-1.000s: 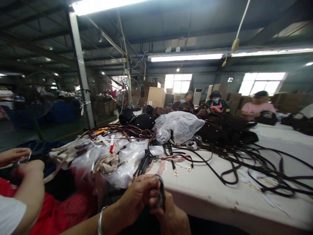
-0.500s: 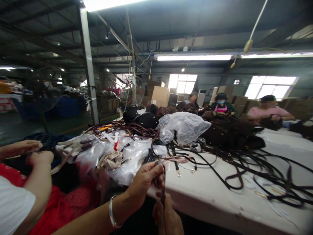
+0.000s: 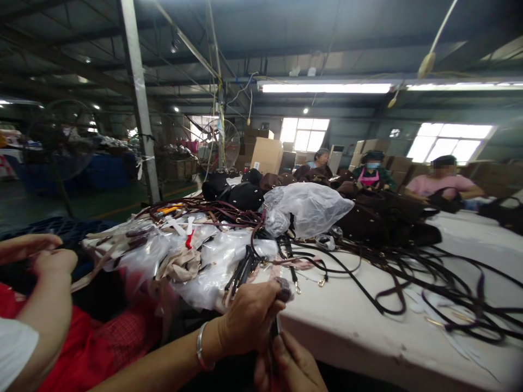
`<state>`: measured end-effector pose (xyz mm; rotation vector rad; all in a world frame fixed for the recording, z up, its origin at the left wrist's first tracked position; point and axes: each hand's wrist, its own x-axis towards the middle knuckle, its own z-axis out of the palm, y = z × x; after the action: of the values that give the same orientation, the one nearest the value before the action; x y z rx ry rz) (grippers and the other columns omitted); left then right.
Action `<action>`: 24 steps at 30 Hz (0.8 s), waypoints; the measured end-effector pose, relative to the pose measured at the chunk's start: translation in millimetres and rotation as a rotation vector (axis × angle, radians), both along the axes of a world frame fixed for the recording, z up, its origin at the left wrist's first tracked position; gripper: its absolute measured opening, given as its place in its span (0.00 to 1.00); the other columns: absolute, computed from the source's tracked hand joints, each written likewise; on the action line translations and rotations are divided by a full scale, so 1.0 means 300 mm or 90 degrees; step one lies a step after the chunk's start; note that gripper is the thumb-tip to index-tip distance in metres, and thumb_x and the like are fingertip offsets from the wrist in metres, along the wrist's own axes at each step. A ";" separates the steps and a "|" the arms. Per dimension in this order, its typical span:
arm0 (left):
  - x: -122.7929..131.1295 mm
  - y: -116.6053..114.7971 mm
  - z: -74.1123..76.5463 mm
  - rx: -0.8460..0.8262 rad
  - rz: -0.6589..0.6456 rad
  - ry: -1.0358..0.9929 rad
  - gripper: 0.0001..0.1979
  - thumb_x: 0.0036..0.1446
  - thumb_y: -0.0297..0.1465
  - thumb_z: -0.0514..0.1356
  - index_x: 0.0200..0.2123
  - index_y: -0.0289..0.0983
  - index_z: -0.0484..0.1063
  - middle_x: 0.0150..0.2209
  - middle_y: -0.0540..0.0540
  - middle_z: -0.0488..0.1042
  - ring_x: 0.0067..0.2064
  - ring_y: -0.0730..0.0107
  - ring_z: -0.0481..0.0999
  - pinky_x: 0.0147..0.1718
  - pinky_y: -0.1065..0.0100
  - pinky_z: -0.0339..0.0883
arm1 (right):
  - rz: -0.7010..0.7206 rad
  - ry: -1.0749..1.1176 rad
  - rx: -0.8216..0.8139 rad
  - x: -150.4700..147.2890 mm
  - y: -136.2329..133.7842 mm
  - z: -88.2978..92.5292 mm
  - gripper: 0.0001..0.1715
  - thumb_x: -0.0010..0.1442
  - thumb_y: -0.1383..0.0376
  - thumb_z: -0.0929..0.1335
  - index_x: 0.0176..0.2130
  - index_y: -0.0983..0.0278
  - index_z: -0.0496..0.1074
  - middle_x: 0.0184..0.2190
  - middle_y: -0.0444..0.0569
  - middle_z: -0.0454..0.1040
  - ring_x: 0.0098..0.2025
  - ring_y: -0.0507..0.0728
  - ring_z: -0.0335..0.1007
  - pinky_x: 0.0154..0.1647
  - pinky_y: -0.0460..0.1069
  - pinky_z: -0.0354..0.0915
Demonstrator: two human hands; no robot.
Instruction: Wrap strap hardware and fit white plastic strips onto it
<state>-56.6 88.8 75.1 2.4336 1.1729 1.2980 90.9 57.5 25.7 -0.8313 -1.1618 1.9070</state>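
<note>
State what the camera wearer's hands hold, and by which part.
A dark strap: the left hand grips its upper end, and the right hand holds it just below.

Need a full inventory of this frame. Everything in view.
table: one, white, foreground and right
loose straps: many, dark, tangled across table
plastic bags: several, clear, table left and centre
handbags: heap, brown and black, behind plastic bags
cardboard boxes: several, tan, far back
pillar: one, grey, left
co-workers: three, far side of table
neighbour's hands: two, far left
held strap: one, dark, between both hands
left hand: one, braceleted, gripping held strap
right hand: one, bottom edge, gripping held strap
</note>
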 end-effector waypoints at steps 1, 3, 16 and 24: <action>-0.004 0.006 -0.015 0.043 -0.007 0.065 0.12 0.70 0.30 0.46 0.39 0.36 0.68 0.32 0.42 0.75 0.32 0.63 0.73 0.33 0.65 0.61 | 0.014 0.002 -0.019 0.015 0.012 0.007 0.36 0.51 0.35 0.70 0.34 0.66 0.72 0.17 0.44 0.71 0.17 0.48 0.61 0.19 0.43 0.52; -0.014 0.019 -0.036 0.100 -0.047 0.170 0.10 0.68 0.28 0.46 0.36 0.37 0.65 0.29 0.44 0.72 0.29 0.63 0.70 0.30 0.64 0.58 | 0.019 0.008 -0.061 0.046 0.037 0.018 0.37 0.47 0.35 0.72 0.32 0.65 0.70 0.13 0.40 0.67 0.13 0.46 0.55 0.16 0.41 0.49; -0.039 0.041 -0.077 0.102 -0.104 0.403 0.11 0.65 0.21 0.47 0.44 0.36 0.67 0.39 0.44 0.76 0.39 0.62 0.75 0.44 0.65 0.69 | 0.134 0.017 -0.092 0.142 0.100 0.021 0.30 0.48 0.42 0.74 0.27 0.62 0.62 0.14 0.33 0.58 0.14 0.43 0.47 0.16 0.41 0.44; -0.133 0.070 -0.203 0.278 -0.059 0.324 0.14 0.68 0.28 0.50 0.52 0.43 0.70 0.42 0.51 0.82 0.41 0.72 0.81 0.43 0.79 0.69 | -0.006 -0.724 0.614 0.180 0.121 0.050 0.12 0.58 0.69 0.66 0.43 0.62 0.73 0.41 0.53 0.80 0.40 0.63 0.78 0.36 0.51 0.68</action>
<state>-96.7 109.8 14.2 3.2312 0.9168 1.0205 145.0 93.7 40.6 -1.3041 -2.3951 0.5035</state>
